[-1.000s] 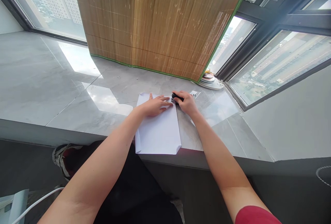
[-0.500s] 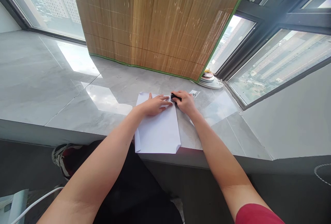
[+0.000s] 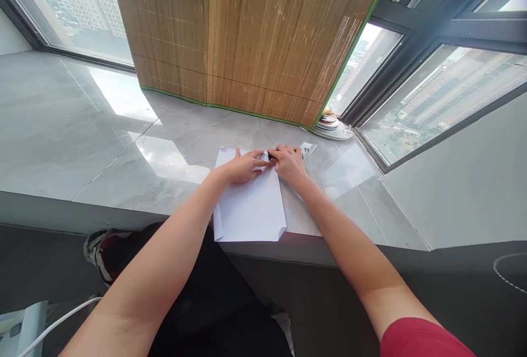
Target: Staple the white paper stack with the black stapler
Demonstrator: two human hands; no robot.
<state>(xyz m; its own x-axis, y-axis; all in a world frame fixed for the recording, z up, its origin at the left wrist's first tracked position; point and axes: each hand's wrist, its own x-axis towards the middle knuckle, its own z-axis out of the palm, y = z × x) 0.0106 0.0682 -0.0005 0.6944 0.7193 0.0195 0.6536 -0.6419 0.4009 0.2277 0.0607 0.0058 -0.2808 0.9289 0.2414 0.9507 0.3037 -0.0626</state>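
Paper, white, one edge folded at its nine o'clock side and a crease at its five o'clock corner; lies on a grey tiled sill, its six o'clock end running just past the sill's front edge. Directions taken from the paper's middle. Left hand: at twelve o'clock, palm down on the paper, fingers spread, fingertips near the right hand. Right hand: at about two o'clock, curled over a black tool at the paper's one o'clock corner; mostly hidden by the hand, perhaps a stapler. Small clear packet: just beyond the right hand. Stack of round plate-like pieces: farther out, between one and two. Slatted blind, brown, green-edged: twelve. Shoe: between eight and nine. White cable: eight.
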